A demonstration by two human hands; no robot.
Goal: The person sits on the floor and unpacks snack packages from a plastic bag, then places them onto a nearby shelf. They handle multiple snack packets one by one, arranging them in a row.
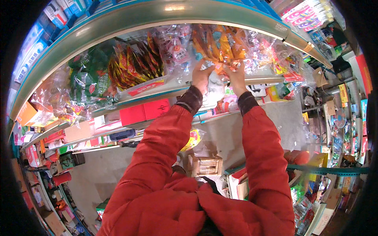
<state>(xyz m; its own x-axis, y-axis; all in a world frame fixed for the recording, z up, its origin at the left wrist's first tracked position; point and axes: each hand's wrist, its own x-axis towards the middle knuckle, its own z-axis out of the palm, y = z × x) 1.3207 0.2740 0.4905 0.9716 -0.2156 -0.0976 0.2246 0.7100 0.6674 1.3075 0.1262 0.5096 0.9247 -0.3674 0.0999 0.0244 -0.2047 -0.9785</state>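
Observation:
Both arms reach forward to a store shelf. My left hand and my right hand pinch the near edge of orange plastic snack packaging from its two sides. Right of the orange packaging are pink and clear candy bags; left of it lie pink-and-white wrapped packets. Farther left, a clear tray holds dark red-and-yellow snack packets, beside green snack bags. A whitish, glaring plastic-wrapped item shows below and between the hands.
The upper shelf's metal edge curves above the hands. Red boxes fill part of the lower shelf. A wooden stool stands on the floor below the arms. More stocked shelves line the right, and others the left.

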